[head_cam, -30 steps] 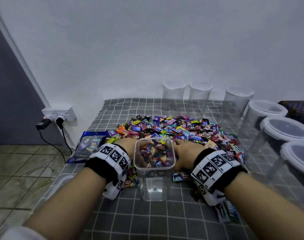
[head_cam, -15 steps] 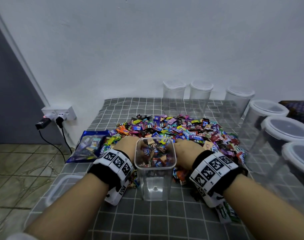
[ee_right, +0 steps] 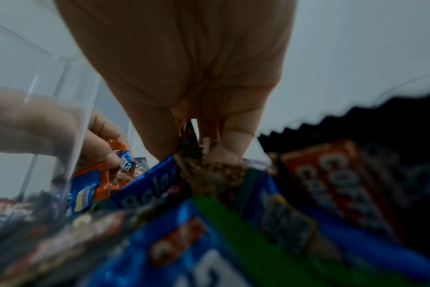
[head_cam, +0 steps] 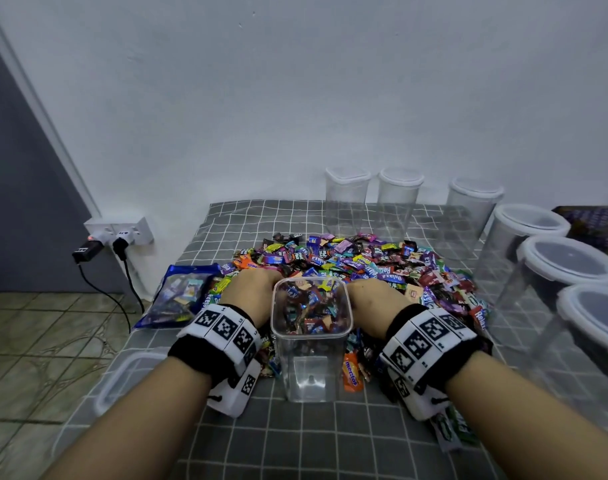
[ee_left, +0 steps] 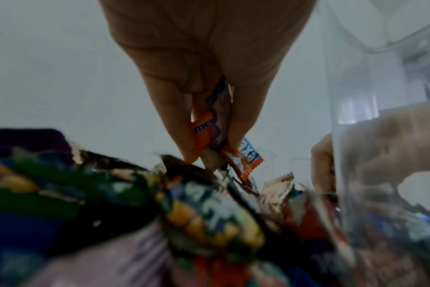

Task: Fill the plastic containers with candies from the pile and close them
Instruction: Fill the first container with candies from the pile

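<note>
An open clear square container [head_cam: 311,341] stands near the front of the table, candies showing through its upper part. Behind it lies the wide pile of wrapped candies [head_cam: 358,265]. My left hand [head_cam: 252,292] is down in the pile just left of the container, fingers curled round several candies [ee_left: 209,134], an orange wrapper among them. My right hand [head_cam: 375,303] digs into the pile on the container's right, fingers closed on wrappers [ee_right: 197,147]. The container wall [ee_left: 380,136] shows at the right of the left wrist view.
Empty lidded containers stand along the back [head_cam: 347,199] and right side [head_cam: 569,261] of the checked cloth [head_cam: 295,441]. A loose clear lid [head_cam: 122,379] lies at the left table edge. A blue candy bag [head_cam: 181,296] lies left of the pile. A wall socket [head_cam: 118,233] with plugs is at left.
Both hands have drawn slightly back toward me along the container's sides, dragging candies with them; an orange candy now lies beside the container's right front.
</note>
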`<state>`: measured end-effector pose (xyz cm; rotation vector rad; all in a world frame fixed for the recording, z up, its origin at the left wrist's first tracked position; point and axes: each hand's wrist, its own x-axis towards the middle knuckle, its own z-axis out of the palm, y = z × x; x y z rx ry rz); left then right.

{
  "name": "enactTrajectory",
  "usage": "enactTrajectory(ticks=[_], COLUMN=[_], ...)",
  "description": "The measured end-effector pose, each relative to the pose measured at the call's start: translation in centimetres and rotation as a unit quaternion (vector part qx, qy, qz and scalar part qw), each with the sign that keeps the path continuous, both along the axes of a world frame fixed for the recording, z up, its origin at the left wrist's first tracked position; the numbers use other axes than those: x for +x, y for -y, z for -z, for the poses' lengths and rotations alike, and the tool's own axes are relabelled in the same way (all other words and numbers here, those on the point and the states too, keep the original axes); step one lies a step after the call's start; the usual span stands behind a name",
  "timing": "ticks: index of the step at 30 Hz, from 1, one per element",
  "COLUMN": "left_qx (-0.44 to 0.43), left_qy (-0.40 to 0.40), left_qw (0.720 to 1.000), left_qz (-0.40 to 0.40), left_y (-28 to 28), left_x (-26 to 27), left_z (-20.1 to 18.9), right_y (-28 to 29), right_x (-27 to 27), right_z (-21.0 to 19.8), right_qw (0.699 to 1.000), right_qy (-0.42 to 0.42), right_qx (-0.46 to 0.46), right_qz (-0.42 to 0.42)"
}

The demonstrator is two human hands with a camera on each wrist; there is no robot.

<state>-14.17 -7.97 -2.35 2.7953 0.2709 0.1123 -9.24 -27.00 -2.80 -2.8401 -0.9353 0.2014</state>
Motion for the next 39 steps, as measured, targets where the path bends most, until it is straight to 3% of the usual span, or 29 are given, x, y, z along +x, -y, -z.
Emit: enactTrajectory(ticks=[12,22,30,34,39], left_qx=[-0.132,-0.18,-0.206,-0.203,-0.21], left_qy=[0.132,0.194,0.211,0.216,0.222], left_qw=[0.982,0.964,0.956,0.955,0.952], left_qz=[-0.035,-0.015,-0.015,-0.004,0.004], left_y=[-0.4,-0.1,0.5,0.7,0.8], left_x=[-2.0,-3.0,-3.8,-4.1,-4.3], left_z=[-3.0,-4.2,-4.9,-5.1,-5.3], right_y=[1.1,0.7,-0.9,-1.0,-1.0], right_x=[-0.6,-3.0,-6.2,-6.6,-7.2], right_z=[-3.3,-8.5,-7.3,-6.6,-6.7], right_qw=[0.989,0.938,0.946,0.956,0.949], right_qy=[0.028,0.086,0.085,0.096,0.102], right_qx=[0.133,0.336,0.296,0.254,0.267], right_qz=[0.06,0.011,-0.104,-0.115,-0.133])
